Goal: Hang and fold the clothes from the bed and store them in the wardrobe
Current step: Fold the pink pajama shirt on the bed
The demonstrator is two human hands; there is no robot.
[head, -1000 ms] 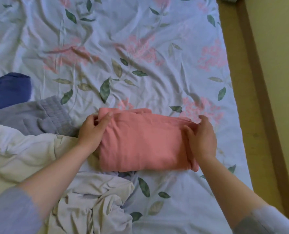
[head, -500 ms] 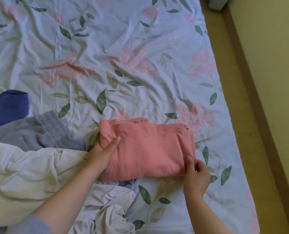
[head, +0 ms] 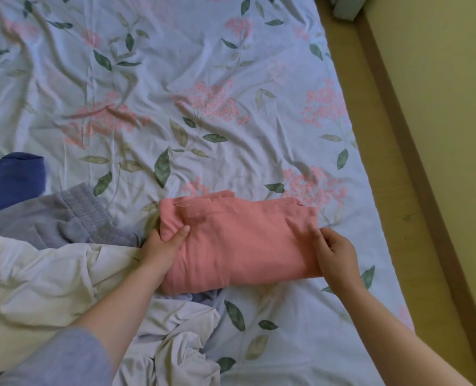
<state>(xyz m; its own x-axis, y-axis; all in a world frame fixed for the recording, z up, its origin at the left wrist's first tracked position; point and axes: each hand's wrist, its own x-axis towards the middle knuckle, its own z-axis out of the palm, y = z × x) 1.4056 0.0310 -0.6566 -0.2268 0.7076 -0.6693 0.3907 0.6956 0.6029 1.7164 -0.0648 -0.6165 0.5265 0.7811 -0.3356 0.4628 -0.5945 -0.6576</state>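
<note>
A folded pink garment [head: 239, 240] lies on the floral bed sheet [head: 175, 107] near the front. My left hand [head: 161, 247] grips its left end, thumb on top and fingers tucked beneath. My right hand [head: 335, 257] holds the right end, thumb over the fabric and the other fingers hidden under the edge. To the left lie a grey ribbed garment [head: 64, 221], a dark blue garment [head: 11, 176] and a crumpled white garment [head: 53, 274]. More pale cloth [head: 175, 335] is bunched at the front.
The bed's right edge runs diagonally beside a tan floor strip [head: 415, 190] and a yellow wall [head: 454, 79]. A pale object [head: 345, 6] sits at the top right corner. No wardrobe is in view.
The view has shifted a little. My right hand has slid up the right end of the pink garment; my left hand has taken a fuller grip on the left end.
</note>
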